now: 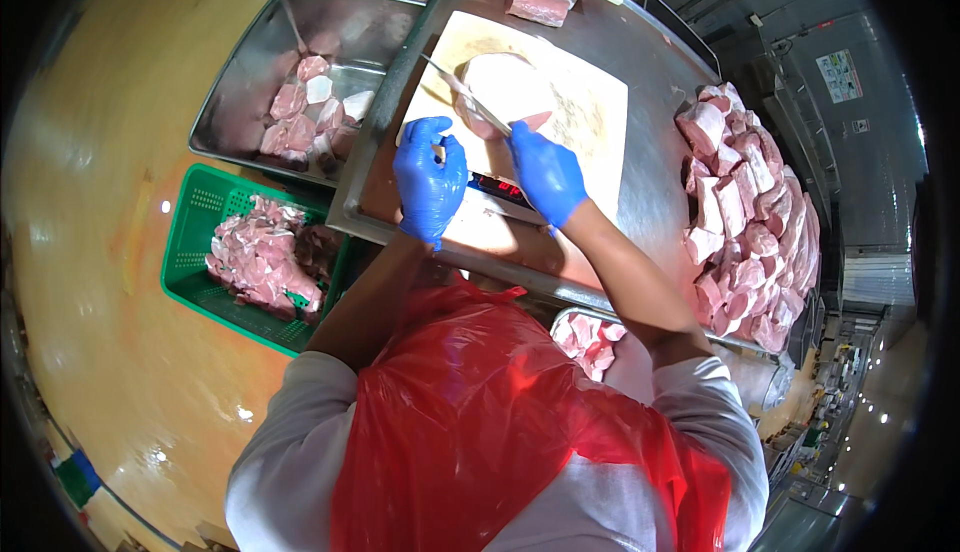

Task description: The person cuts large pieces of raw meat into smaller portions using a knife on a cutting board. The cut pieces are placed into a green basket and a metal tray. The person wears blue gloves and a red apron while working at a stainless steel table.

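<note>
Stainless steel runs the length of this cutting room's bench [640, 82], set over a glossy yellow floor [100, 202], and everything on it seems laid out within an arm's sweep of the person in the red plastic apron [480, 422].

A pale cutting board [590, 117] sits square in front of them, with one piece of pink meat [500, 92] near its far edge. The right hand [546, 174], in a blue glove, has its fingers closed round the handle of a long thin knife [465, 97], the blade laid across the meat and pointing away to the left. I'd judge that angle suits a drawn slicing stroke.

The left hand [428, 180], also gloved, rests at the near left corner of the board. Its fingers are curled, but I cannot tell whether they grip anything. It lies well back from the blade.

Uncut chunks are heaped in a pile [745, 222] on the right end of the bench, handy to the knife hand. Lower down on the left stand a steel tray [235, 92] with a few cut pieces and a green crate [195, 252] holding more, probably placed there so pieces can be dropped off the edge. A small display with red digits [500, 189] shows just under the board's near edge.
</note>
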Action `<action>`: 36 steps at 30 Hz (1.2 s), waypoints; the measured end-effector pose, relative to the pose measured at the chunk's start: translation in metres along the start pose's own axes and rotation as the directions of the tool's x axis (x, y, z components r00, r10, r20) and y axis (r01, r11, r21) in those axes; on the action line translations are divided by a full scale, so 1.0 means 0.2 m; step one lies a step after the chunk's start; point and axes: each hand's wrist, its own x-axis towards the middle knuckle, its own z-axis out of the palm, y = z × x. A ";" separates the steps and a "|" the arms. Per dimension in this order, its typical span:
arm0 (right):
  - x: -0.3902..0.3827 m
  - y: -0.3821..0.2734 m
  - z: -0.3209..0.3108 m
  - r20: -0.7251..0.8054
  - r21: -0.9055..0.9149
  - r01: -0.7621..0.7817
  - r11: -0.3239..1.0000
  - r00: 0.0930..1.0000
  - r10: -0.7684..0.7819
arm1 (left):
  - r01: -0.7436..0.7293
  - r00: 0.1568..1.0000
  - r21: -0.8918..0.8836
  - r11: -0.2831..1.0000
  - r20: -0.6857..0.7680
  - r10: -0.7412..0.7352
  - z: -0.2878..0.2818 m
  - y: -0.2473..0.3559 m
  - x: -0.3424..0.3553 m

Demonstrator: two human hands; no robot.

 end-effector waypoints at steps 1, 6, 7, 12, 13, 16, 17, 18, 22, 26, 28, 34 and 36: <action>0.07 -0.04 -0.01 0.043 -0.005 -0.025 1.000 0.999 0.025 | -0.009 1.000 0.022 1.000 -0.020 0.009 -0.02 -0.02 -0.01; 0.01 0.08 0.07 0.160 -0.089 -0.028 0.996 0.986 0.042 | 0.080 0.994 0.123 0.989 -0.081 -0.071 -0.10 -0.14 -0.03; -0.08 0.16 0.10 0.178 -0.130 -0.010 0.992 0.983 0.033 | 0.043 0.995 0.154 0.987 -0.096 -0.029 -0.10 -0.15 -0.03; -0.39 0.39 -0.05 0.314 -0.225 0.001 0.974 0.947 0.071 | 0.008 0.999 0.328 0.945 0.031 -0.019 -0.16 -0.15 -0.04; -0.41 0.39 -0.11 0.347 -0.254 -0.009 0.967 0.932 0.099 | 0.075 0.994 0.232 0.970 0.057 -0.090 -0.15 -0.13 -0.04; -0.46 0.32 -0.21 0.287 -0.201 -0.103 0.974 0.944 0.159 | 0.044 0.987 0.044 0.998 0.150 -0.050 -0.02 -0.03 -0.08; -0.45 0.31 -0.20 0.231 -0.136 -0.114 0.984 0.962 0.143 | 0.012 0.979 0.055 0.998 0.205 -0.023 0.03 -0.01 -0.09; -0.43 0.31 -0.18 0.172 -0.072 -0.120 0.990 0.976 0.130 | -0.103 0.978 0.077 0.992 0.191 0.087 0.08 0.02 -0.10; -0.32 0.26 -0.11 -0.032 0.122 -0.191 0.974 0.980 0.196 | -0.257 0.931 0.128 0.958 0.297 0.210 0.22 0.08 -0.18; -0.27 0.24 -0.13 -0.109 0.173 -0.180 0.968 0.974 0.201 | -0.289 0.856 0.209 0.934 0.493 0.155 0.28 0.05 -0.20; -0.26 0.28 -0.12 -0.136 0.231 -0.171 0.958 0.969 0.206 | -0.450 0.731 0.280 0.848 0.662 0.169 0.30 0.07 -0.19; -0.25 0.22 -0.16 0.103 0.611 -0.338 0.716 0.930 0.352 | -0.501 0.553 0.079 0.862 0.795 0.249 0.22 -0.05 -0.19; -0.30 0.20 -0.10 0.218 0.632 -0.390 0.669 0.919 0.330 | -0.355 0.752 0.090 0.930 0.618 0.228 0.03 -0.07 -0.20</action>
